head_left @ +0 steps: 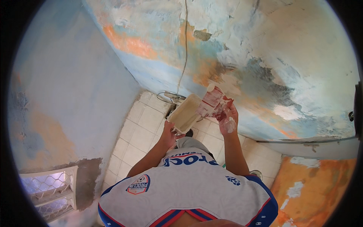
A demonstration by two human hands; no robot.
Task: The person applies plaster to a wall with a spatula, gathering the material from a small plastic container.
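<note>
My left hand (pixel 170 131) grips the near end of a long, cream-coloured rectangular tub (pixel 184 114), held tilted in front of my body. Pale residue coats its inside. To the right, a red and white printed packet (pixel 212 100) hangs in my right hand (pixel 229 120), its surface streaked with white paste. The packet's left edge reaches the tub's right rim; whether they touch I cannot tell. White paste also covers part of my right hand and wrist. Ahead is a patchy wall (pixel 242 49) in blue, orange, grey and white.
A cable (pixel 185 53) runs down the wall to a fan-like round grille (pixel 170 97) on the tiled floor (pixel 149 117). On the left is a barred window (pixel 49 191). A flaking orange surface (pixel 317 189) lies at the lower right, below a dark edge strip (pixel 295 142).
</note>
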